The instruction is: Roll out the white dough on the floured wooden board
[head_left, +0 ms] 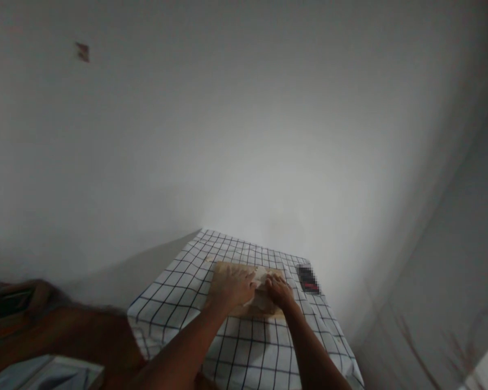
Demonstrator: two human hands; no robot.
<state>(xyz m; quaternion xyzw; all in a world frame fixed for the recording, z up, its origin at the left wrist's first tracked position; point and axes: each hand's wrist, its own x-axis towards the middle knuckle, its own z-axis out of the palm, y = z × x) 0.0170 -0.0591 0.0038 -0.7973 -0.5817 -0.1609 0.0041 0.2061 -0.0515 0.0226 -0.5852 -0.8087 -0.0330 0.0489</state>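
A light wooden board (216,277) lies on a table under a white cloth with dark grid lines. On the board is a pale, whitish, flattened piece (262,274), soft-looking and uneven at its edge; the dim picture hides whether it is dough or a sheet. My left hand (236,287) rests palm down over the board's left half, fingers stretched toward the pale piece and touching its left side. My right hand (280,290) lies at its right side, fingers spread and slightly bent over its edge. My palms hide part of the board.
The checked tablecloth (179,292) reaches the white wall (244,135) behind. A dark, pixelated flat object (309,279) lies right of the board. Brown furniture (77,336) and a pale box-like thing (49,374) stand at lower left, blurred.
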